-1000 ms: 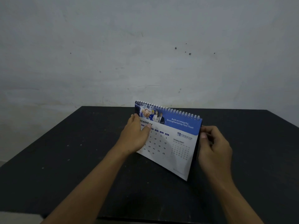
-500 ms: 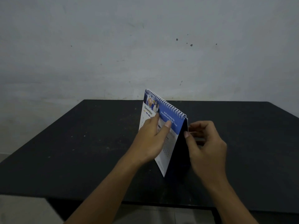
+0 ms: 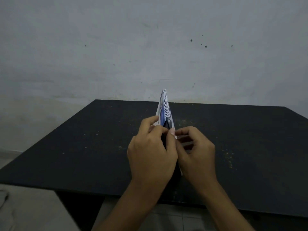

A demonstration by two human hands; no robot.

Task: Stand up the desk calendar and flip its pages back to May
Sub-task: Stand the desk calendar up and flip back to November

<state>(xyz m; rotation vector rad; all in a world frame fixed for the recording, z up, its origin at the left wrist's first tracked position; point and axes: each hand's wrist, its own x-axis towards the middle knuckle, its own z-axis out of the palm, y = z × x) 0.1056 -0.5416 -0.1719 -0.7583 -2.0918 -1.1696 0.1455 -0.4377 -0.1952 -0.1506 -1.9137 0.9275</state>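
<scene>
Desk calendar [image 3: 164, 107] upright, edge-on, on black worktop [image 3: 83, 139]. Left hand [image 3: 150, 154] and right hand [image 3: 196, 152]: each grip pinching calendar's near edge.

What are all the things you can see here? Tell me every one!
desk calendar: one, white pages with a blue band and a white spiral binding, standing edge-on to the camera near the middle of the table, held between both hands
table: one, black with pale specks, filling the lower half of the view
wall: one, pale grey with a few dark spots, behind the table
floor: pale, showing below the table's near edge
left hand: one, gripping the calendar's left side
right hand: one, fingers pinching the calendar's right side
</scene>
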